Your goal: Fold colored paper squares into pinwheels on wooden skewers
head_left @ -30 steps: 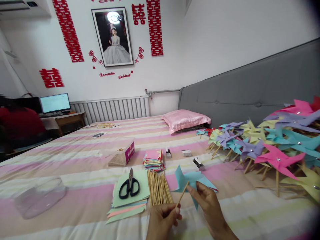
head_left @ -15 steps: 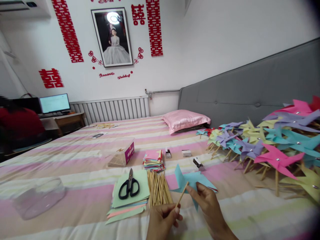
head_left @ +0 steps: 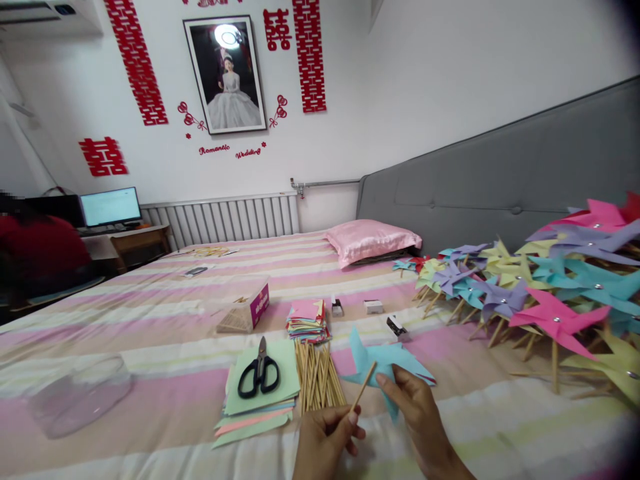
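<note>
My left hand pinches a thin wooden stick that slants up to the right. My right hand grips a folded light-blue paper pinwheel head just behind the stick's tip. Both hands hover low over the striped bed. A bundle of wooden sticks lies just left of the hands.
Black scissors rest on a stack of coloured paper sheets. A pile of cut paper squares and a small box lie beyond. Several finished pinwheels crowd the right. A clear plastic tub sits left; a pink pillow lies behind.
Nearly nothing has moved. My right hand and the blue pinwheel head shifted very slightly against the stick's tip.
</note>
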Tool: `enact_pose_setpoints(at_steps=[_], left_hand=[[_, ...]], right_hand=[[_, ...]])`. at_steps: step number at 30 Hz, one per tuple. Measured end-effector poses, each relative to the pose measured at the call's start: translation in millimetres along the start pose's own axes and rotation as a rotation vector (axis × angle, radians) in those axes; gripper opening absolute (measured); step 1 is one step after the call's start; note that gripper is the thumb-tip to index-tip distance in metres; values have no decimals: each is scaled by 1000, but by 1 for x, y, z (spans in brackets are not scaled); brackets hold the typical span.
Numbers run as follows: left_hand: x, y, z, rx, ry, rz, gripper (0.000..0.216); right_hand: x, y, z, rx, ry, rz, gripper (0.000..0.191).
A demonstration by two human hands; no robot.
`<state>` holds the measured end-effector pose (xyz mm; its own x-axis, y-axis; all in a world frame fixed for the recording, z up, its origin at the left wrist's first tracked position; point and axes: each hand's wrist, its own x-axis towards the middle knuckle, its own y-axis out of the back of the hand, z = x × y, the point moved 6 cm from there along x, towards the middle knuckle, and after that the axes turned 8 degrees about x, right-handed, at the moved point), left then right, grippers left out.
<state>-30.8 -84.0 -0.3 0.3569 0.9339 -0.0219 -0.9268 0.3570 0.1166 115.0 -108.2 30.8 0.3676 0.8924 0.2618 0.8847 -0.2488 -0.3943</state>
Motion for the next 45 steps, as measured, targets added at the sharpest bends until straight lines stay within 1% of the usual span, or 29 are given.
enact_pose_setpoints(at_steps=[5, 7, 10, 15, 25, 28, 33, 38, 42, 45], left_hand=[[-1, 1, 4, 18, -6, -18, 35], [-1, 1, 4, 20, -18, -19, 35], [0, 1, 1, 23, -7, -2, 36], [1, 1, -1, 16, 2, 38, 38], [2, 1, -4, 10, 11, 40, 38], [2, 2, -3, 17, 16, 21, 39], [1, 3, -1, 17, 29, 11, 44], [3, 4, -4, -15, 55, 15, 49], [3, 2, -5, -13, 56, 0, 50], [2, 1, -5, -18, 51, -11, 47]], right_hand=[[-1, 4, 2, 47, -8, 59, 30], [-1, 7, 2, 63, -13, 88, 28], [1, 9, 4, 67, -31, 109, 24], [2, 11, 5, 32, -33, 126, 23], [2, 12, 7, 8, -13, 124, 24], [1, 12, 6, 22, -12, 115, 25], [0, 13, 4, 24, 30, 113, 30], [3, 16, 8, -41, -19, 154, 29], [5, 17, 10, -14, -37, 156, 28], [5, 16, 13, 21, -61, 148, 36]])
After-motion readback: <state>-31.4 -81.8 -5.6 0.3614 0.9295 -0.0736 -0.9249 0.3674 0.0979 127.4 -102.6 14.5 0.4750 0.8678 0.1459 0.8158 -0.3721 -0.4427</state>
